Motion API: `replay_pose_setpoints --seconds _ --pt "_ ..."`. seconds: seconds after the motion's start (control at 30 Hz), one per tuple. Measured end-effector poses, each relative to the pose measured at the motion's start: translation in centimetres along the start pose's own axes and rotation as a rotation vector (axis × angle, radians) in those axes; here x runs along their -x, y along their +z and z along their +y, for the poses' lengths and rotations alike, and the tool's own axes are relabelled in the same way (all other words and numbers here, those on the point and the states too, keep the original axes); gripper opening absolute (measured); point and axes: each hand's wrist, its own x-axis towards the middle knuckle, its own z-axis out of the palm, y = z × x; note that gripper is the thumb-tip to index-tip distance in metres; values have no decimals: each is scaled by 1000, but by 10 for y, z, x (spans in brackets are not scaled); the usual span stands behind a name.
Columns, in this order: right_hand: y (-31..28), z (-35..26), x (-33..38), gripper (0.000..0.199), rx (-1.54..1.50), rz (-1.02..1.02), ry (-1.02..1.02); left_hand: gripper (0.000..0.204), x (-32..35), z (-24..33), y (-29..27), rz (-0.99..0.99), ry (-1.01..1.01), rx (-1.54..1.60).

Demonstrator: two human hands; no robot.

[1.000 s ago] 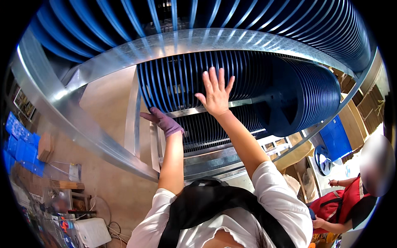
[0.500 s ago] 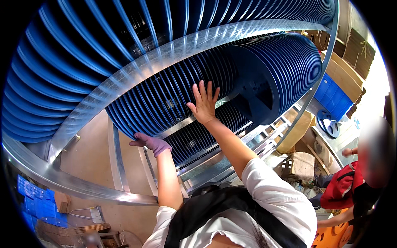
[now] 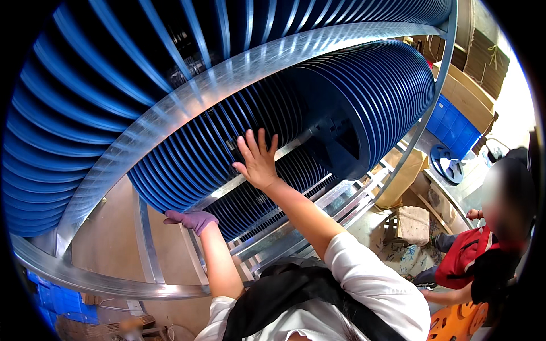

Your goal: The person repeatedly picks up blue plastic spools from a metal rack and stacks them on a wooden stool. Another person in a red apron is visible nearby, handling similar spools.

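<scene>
A long row of dark blue plastic reels (image 3: 187, 156), packed flange beside flange, lies on a metal rack in front of me. My right hand (image 3: 260, 162), bare, is spread over the reels' rims near the middle of the row, its fingers apart. Whether its palm presses on them I cannot tell. Below the row's left end, my left hand (image 3: 194, 220) in a purple glove lies against the lower rims with its fingers stretched out to the left. To the right of my right hand, a broad reel face with cutouts (image 3: 335, 125) shows where the row has a gap.
A curved-looking metal beam (image 3: 170, 116) crosses above the row, with more blue reels (image 3: 62, 153) over it. A co-worker in a red vest (image 3: 463, 258) is at the right, near a blue crate (image 3: 452, 128), a loose blue reel (image 3: 446, 165) and orange parts (image 3: 458, 321).
The view has shifted, so the rack sits a little further left and lower on that side. My right hand has slid slightly left along the reels. My left hand stays beneath the left end.
</scene>
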Motion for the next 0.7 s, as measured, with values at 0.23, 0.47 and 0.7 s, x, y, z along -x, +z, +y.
replay_pose_setpoints --seconds 0.23,0.47,0.7 --pt "12 20 3 63 -42 12 -61 83 15 7 16 -74 -90 -37" --pt "16 -4 17 58 -35 29 -221 89 6 -4 0 -67 -69 24" --pt "24 0 11 54 47 49 -255 76 3 -5 8 -43 -109 87"
